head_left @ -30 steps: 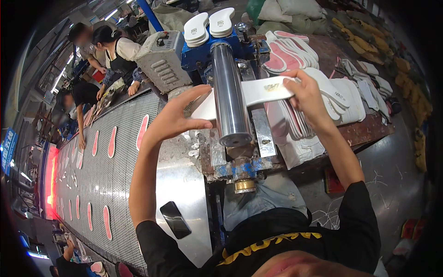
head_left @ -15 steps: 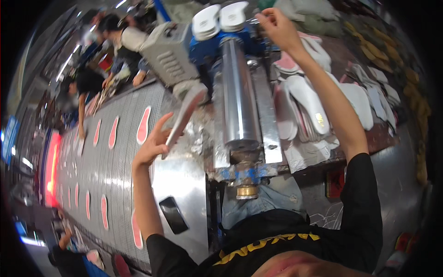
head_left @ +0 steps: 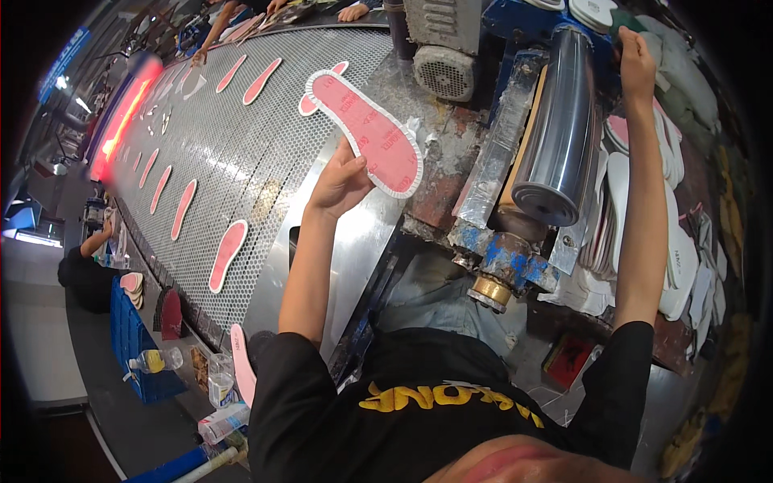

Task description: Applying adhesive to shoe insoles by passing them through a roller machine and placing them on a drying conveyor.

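My left hand [head_left: 342, 181] is closed round the edge of a pink insole [head_left: 370, 137] with a white crimped rim. I hold it up, pink face toward me, over the near edge of the mesh conveyor belt [head_left: 270, 157]. On the right, my right hand [head_left: 638, 68] is raised beside the far end of a shiny metal roller [head_left: 555, 137]. Its fingers are curled, and what they hold, if anything, is hidden. White insoles [head_left: 594, 12] sit on top of the roller machine. More white insoles [head_left: 680, 262] are stacked under and beside my right forearm.
Pink insoles [head_left: 228, 256] lie in rows on the belt, which leads to a red glowing heater [head_left: 129, 121]. A grey motor [head_left: 447, 72] stands beside the roller. Another person's hand [head_left: 199, 56] reaches over the belt's far side. A blue crate [head_left: 129, 346] is at lower left.
My view has swung left. The insole in my left hand has turned from edge-on to show its pink face. My right hand stays by the roller's far end, its fingers now more curled.
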The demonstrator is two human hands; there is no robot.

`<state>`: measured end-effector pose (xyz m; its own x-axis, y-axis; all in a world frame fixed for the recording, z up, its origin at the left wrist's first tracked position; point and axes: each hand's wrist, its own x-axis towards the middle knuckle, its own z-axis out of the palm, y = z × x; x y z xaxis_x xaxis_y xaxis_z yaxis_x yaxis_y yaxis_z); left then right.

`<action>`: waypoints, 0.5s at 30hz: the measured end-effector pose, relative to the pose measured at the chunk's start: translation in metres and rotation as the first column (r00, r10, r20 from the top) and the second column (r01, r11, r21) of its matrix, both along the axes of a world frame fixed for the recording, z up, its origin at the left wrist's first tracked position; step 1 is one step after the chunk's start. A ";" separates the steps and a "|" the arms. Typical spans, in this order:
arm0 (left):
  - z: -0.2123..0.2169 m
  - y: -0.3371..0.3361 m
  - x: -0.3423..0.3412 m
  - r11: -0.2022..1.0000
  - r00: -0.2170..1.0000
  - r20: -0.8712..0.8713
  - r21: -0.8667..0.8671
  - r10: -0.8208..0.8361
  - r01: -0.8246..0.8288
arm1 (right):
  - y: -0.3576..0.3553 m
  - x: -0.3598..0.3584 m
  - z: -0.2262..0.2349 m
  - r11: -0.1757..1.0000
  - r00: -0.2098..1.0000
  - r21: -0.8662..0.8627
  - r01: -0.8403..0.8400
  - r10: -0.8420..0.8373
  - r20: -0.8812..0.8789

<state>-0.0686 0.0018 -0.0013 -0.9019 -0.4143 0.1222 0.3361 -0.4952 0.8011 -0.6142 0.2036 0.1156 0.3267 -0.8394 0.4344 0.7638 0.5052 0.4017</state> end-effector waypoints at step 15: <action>-0.108 0.038 0.052 0.803 0.959 0.000 0.547 0.284 -0.238 | -0.018 0.109 0.021 -0.090 -0.894 -0.972 0.218 0.380 -0.236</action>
